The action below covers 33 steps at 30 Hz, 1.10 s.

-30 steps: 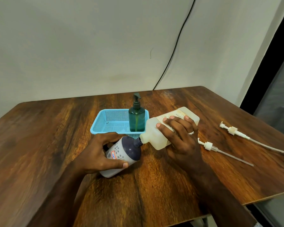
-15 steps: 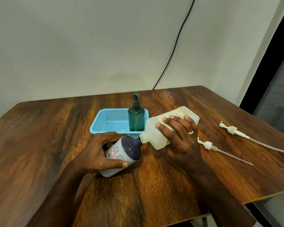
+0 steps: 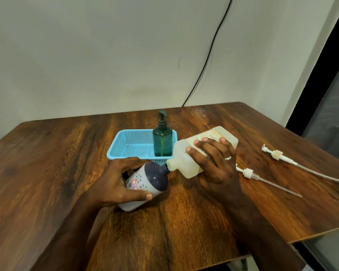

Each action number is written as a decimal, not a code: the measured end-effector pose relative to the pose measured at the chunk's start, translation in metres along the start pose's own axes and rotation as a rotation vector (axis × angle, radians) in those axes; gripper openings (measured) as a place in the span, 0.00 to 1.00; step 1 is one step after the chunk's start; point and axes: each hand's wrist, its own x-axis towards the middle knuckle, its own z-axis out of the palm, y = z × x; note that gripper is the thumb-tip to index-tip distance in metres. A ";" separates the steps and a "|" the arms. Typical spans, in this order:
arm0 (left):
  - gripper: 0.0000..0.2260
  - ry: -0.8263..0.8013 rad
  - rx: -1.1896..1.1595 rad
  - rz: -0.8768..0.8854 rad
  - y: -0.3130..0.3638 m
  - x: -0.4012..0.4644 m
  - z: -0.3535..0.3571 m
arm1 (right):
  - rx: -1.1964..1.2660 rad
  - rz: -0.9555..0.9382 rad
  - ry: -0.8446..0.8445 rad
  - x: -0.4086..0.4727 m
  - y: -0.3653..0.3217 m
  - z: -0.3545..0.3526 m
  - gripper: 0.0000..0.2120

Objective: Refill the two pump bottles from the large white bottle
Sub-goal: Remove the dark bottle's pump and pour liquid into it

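Note:
My right hand [image 3: 215, 165] grips the large white bottle [image 3: 184, 161], tipped nearly flat with its mouth pointing left. That mouth meets the dark neck of a grey pump bottle with a dark blue shoulder [image 3: 145, 182], which my left hand [image 3: 114, 184] holds tilted towards it on the table. The grey bottle has no pump on it. A green pump bottle [image 3: 162, 140] stands upright with its pump fitted, inside the blue basket [image 3: 125, 143] just behind my hands.
Two white pump heads with long tubes lie on the wooden table [image 3: 47, 173] to the right: one [image 3: 262, 178] beside my right wrist, the other [image 3: 294, 163] further right. A black cable [image 3: 209, 55] runs down the wall behind.

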 end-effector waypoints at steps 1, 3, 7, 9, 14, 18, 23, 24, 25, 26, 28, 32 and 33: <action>0.29 -0.001 0.006 -0.001 0.000 0.000 0.000 | -0.001 -0.001 0.004 0.000 0.000 0.000 0.36; 0.30 -0.003 0.018 -0.001 -0.001 0.000 0.000 | -0.004 0.001 0.008 0.000 0.000 0.000 0.36; 0.29 -0.002 0.023 -0.002 0.000 0.000 0.000 | -0.004 0.006 0.013 -0.001 0.000 0.002 0.36; 0.29 -0.002 0.032 -0.003 -0.001 -0.001 0.000 | -0.001 0.007 0.009 -0.001 0.000 0.002 0.36; 0.29 0.000 0.016 0.000 0.002 0.000 -0.001 | -0.010 -0.001 0.005 0.000 0.000 0.001 0.36; 0.29 0.002 0.021 0.005 0.002 0.000 0.000 | -0.012 -0.001 0.009 0.000 0.001 0.001 0.36; 0.30 -0.002 0.026 0.004 0.000 -0.001 0.000 | -0.022 -0.006 0.008 -0.001 0.000 0.002 0.36; 0.30 -0.002 0.025 0.006 0.000 -0.001 0.000 | -0.021 -0.005 0.008 -0.001 0.001 0.002 0.36; 0.29 -0.002 0.024 0.005 0.000 -0.001 0.000 | -0.018 -0.003 0.008 -0.001 0.000 0.002 0.36; 0.29 -0.001 0.024 0.001 0.000 -0.001 -0.001 | -0.015 -0.002 0.009 -0.001 0.000 0.002 0.36; 0.29 -0.004 0.023 -0.004 0.000 -0.001 -0.001 | -0.008 0.000 0.010 -0.001 -0.001 0.002 0.35; 0.29 -0.007 0.017 -0.003 0.001 -0.001 -0.001 | -0.007 0.003 0.004 -0.001 0.000 0.001 0.35; 0.29 -0.006 0.016 -0.002 0.002 -0.001 -0.001 | -0.007 0.003 0.003 0.000 0.000 0.001 0.35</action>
